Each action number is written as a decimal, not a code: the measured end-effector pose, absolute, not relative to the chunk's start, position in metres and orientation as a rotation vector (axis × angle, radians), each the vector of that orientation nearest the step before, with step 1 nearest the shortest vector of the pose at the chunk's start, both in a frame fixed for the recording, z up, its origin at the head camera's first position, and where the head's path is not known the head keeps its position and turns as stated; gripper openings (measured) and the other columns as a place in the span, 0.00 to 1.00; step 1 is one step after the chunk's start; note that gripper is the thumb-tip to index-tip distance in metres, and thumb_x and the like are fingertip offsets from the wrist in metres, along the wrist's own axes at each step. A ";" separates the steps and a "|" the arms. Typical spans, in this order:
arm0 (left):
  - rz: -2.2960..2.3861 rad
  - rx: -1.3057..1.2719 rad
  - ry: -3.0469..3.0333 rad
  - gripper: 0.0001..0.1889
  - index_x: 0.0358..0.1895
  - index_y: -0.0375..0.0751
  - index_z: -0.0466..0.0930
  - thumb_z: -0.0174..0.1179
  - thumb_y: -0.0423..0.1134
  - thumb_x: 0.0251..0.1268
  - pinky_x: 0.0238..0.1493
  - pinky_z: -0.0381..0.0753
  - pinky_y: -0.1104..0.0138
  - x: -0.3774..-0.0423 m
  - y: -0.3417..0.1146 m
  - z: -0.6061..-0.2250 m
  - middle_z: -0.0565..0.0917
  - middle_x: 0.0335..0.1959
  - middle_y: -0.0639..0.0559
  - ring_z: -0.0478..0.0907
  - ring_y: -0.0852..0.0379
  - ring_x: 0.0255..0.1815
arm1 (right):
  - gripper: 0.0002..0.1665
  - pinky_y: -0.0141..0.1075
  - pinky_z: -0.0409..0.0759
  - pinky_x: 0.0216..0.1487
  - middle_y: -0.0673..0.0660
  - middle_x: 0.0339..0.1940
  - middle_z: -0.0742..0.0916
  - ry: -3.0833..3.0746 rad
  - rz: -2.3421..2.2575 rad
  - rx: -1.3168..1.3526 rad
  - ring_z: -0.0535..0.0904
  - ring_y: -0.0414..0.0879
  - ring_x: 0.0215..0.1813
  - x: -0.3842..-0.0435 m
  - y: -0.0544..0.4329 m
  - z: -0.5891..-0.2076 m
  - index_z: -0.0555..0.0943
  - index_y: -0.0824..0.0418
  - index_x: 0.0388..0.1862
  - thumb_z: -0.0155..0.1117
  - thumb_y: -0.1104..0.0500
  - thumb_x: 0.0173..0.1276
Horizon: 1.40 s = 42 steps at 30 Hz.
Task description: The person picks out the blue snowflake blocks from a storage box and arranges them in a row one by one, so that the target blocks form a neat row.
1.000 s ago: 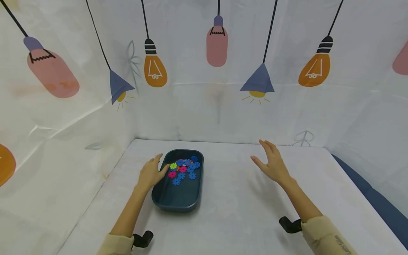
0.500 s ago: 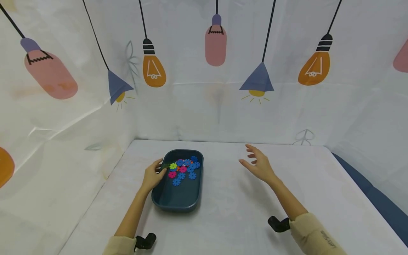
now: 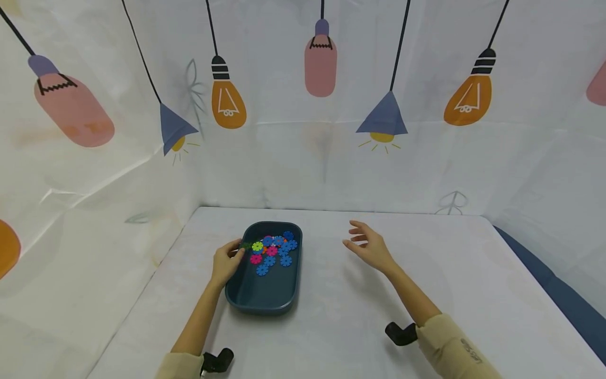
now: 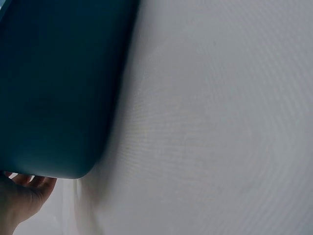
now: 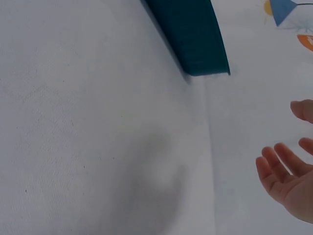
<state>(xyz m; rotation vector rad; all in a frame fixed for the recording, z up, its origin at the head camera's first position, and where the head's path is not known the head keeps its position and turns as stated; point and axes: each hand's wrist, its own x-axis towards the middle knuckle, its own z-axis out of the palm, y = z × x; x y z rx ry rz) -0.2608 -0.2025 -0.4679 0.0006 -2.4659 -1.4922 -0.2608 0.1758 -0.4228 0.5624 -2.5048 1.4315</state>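
A dark teal plastic tray (image 3: 265,295) stands on the left half of the white table. Inside, towards its far end, lie several small notched plastic discs, among them a blue disc (image 3: 262,270), a pink disc (image 3: 255,259) and a yellow-green disc (image 3: 257,246). My left hand (image 3: 227,261) grips the tray's left rim, thumb over the edge; in the left wrist view its fingers (image 4: 36,182) touch the outer wall. A dark green disc (image 3: 245,246) lies close by the thumb. My right hand (image 3: 371,250) hovers right of the tray, fingers loosely bent, holding nothing.
The white table (image 3: 341,326) meets a white wall sheet (image 3: 284,168) printed with hanging lamps at the back and left. A blue surface (image 3: 558,284) shows beyond the table's right edge. Black camera mounts sit at both wrists.
My left hand has lowered from above the tray's left edge and closed on the rim. My right hand has moved left towards the tray. The tray and discs stay put.
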 end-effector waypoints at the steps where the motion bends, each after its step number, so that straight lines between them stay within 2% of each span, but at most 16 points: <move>1: -1.494 0.004 -2.463 0.20 0.57 0.23 0.72 0.55 0.29 0.63 0.50 0.77 0.51 -0.261 -0.202 -0.467 0.77 0.52 0.28 0.78 0.36 0.49 | 0.32 0.50 0.79 0.46 0.69 0.50 0.82 -2.508 1.456 0.563 0.81 0.60 0.46 -0.261 0.174 -0.423 0.69 0.67 0.63 0.65 0.59 0.62; 6: -1.534 0.015 -2.429 0.20 0.57 0.23 0.73 0.56 0.28 0.63 0.50 0.77 0.51 -0.260 -0.201 -0.467 0.77 0.53 0.28 0.77 0.35 0.50 | 0.33 0.49 0.77 0.49 0.67 0.50 0.82 -2.538 1.571 0.546 0.81 0.56 0.47 -0.261 0.167 -0.424 0.68 0.65 0.64 0.65 0.57 0.62; 11: -1.613 0.043 -2.398 0.20 0.57 0.23 0.72 0.56 0.25 0.60 0.51 0.77 0.52 -0.258 -0.201 -0.468 0.76 0.54 0.28 0.76 0.35 0.52 | 0.33 0.49 0.77 0.50 0.69 0.51 0.81 -2.564 1.626 0.570 0.81 0.57 0.48 -0.259 0.158 -0.424 0.68 0.66 0.65 0.64 0.58 0.63; 19: -1.684 0.058 -2.372 0.22 0.58 0.23 0.71 0.55 0.24 0.59 0.49 0.77 0.62 -0.256 -0.197 -0.469 0.74 0.56 0.28 0.75 0.34 0.52 | 0.30 0.49 0.79 0.47 0.76 0.51 0.79 -2.567 1.755 0.604 0.79 0.66 0.48 -0.239 0.132 -0.397 0.67 0.75 0.63 0.62 0.66 0.63; 23: -1.690 0.061 -2.372 0.22 0.59 0.24 0.70 0.55 0.23 0.59 0.46 0.76 0.68 -0.256 -0.197 -0.470 0.74 0.57 0.28 0.75 0.35 0.52 | 0.27 0.43 0.81 0.43 0.76 0.48 0.80 -2.533 1.904 0.580 0.81 0.64 0.45 -0.245 0.114 -0.404 0.68 0.77 0.61 0.60 0.67 0.64; 30: -1.716 0.064 -2.368 0.23 0.61 0.25 0.69 0.55 0.24 0.61 0.48 0.75 0.68 -0.256 -0.197 -0.470 0.73 0.59 0.29 0.74 0.35 0.54 | 0.28 0.45 0.81 0.44 0.71 0.46 0.82 -2.431 2.246 0.501 0.83 0.59 0.44 -0.269 0.079 -0.430 0.69 0.78 0.59 0.63 0.65 0.64; 36: -1.747 0.054 -2.346 0.22 0.61 0.25 0.69 0.54 0.25 0.62 0.42 0.72 0.78 -0.256 -0.197 -0.472 0.73 0.59 0.29 0.74 0.34 0.54 | 0.24 0.44 0.81 0.45 0.67 0.44 0.84 -2.322 2.467 0.463 0.83 0.59 0.45 -0.275 0.057 -0.430 0.71 0.78 0.56 0.62 0.68 0.63; 42: -1.757 0.074 -2.340 0.23 0.61 0.27 0.70 0.55 0.26 0.62 0.43 0.71 0.78 -0.255 -0.198 -0.473 0.73 0.59 0.30 0.74 0.36 0.55 | 0.23 0.41 0.80 0.46 0.71 0.47 0.83 -2.330 2.498 0.479 0.84 0.51 0.43 -0.277 0.039 -0.428 0.71 0.79 0.56 0.61 0.67 0.64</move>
